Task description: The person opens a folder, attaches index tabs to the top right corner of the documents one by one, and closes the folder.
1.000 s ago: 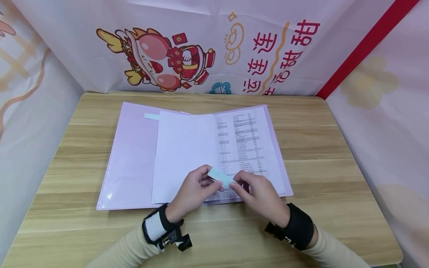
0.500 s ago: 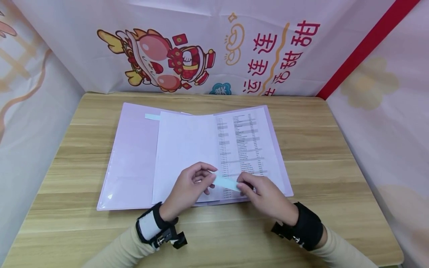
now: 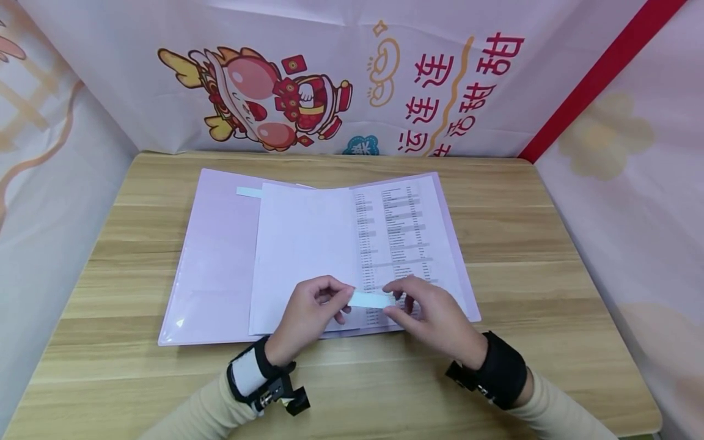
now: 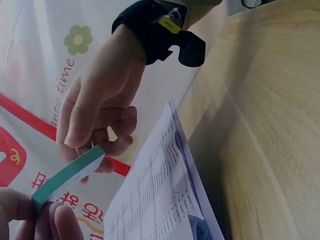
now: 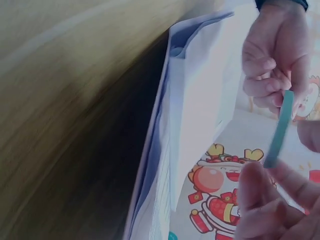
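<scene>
Pale-blue strip [image 3: 371, 300] was up off lower part of printed page [image 3: 404, 211] in open lilac folder [image 3: 214, 256], between hands. Left hand [image 3: 313, 311] pinched one end; right hand [image 3: 431, 315] had thumb and finger spread by other end, no real grip. Step imo: fiddling with strip. Next move probably called for light right-hand pinch, left staying put.

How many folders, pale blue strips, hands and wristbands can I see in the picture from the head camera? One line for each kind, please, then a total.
Folder: 1
Pale blue strips: 2 (held strip, upper strip)
Hands: 2 (left hand, right hand)
Wristbands: 2 (left wristband, right wristband)
Total: 7
</scene>
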Tool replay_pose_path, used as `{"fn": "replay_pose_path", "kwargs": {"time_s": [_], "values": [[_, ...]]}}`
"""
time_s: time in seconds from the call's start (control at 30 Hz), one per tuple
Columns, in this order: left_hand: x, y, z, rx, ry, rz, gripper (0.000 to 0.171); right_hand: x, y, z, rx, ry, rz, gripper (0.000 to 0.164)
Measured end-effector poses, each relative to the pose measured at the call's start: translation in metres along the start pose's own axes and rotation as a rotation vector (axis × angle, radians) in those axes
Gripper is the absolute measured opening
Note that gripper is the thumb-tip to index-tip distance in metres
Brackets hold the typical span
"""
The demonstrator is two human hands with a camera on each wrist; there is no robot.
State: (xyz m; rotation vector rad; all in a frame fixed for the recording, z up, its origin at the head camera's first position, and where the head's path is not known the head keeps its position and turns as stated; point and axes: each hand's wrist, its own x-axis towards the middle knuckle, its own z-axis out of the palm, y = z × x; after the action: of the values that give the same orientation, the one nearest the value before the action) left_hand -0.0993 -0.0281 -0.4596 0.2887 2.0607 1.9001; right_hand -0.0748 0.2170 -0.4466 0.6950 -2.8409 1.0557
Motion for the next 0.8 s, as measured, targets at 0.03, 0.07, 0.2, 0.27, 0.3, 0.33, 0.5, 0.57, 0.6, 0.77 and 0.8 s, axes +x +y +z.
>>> {"fn": "replay_pose_path", "kwargs": {"time_s": [0.03,0.07,0.2,0.27,0.3,0.33,0.5,0.57,0.6,0.77,0.8], "values": [[-0.0001,-0.0006,0.0002,-0.008,0.006,-0.007,0.017,-0.0003,0.0005,0.0008,-0.025,0.021,-0.025,0.029],[-0.0002,-0.0011,0.0003,-0.02,0.01,-0.013,0.017,-0.0006,0.001,0.0015,-0.045,0.038,-0.047,0.031],[-0.0003,-0.0027,0.0009,-0.05,0.005,-0.027,0.021,-0.0015,0.0022,0.0038,-0.1,0.083,-0.104,0.031],[-0.0003,-0.003,0.001,-0.055,0.0,-0.032,0.023,-0.002,0.0025,0.0045,-0.12,0.098,-0.118,0.031],[-0.0003,-0.0032,0.0011,-0.055,-0.001,-0.035,0.024,-0.0023,0.0026,0.0047,-0.129,0.105,-0.125,0.031],[-0.0003,-0.0032,0.0011,-0.054,-0.002,-0.037,0.024,-0.0026,0.0026,0.0048,-0.145,0.114,-0.131,0.032],[-0.0002,-0.0035,0.0014,-0.053,0.003,-0.04,0.023,-0.0034,0.0027,0.005,-0.221,0.158,-0.167,0.037],[-0.0003,-0.0037,0.0017,-0.055,0.006,-0.041,0.021,-0.0035,0.003,0.0054,-0.24,0.167,-0.178,0.039],[-0.0003,-0.0038,0.0017,-0.058,0.007,-0.043,0.021,-0.0037,0.003,0.0054,-0.247,0.167,-0.181,0.039],[0.0002,-0.0039,0.0019,-0.065,0.017,-0.06,0.018,-0.0041,0.0021,0.0055,-0.26,0.167,-0.184,0.041],[0.0003,-0.004,0.0019,-0.066,0.018,-0.063,0.018,-0.0042,0.0016,0.0053,-0.261,0.167,-0.184,0.042]]}}
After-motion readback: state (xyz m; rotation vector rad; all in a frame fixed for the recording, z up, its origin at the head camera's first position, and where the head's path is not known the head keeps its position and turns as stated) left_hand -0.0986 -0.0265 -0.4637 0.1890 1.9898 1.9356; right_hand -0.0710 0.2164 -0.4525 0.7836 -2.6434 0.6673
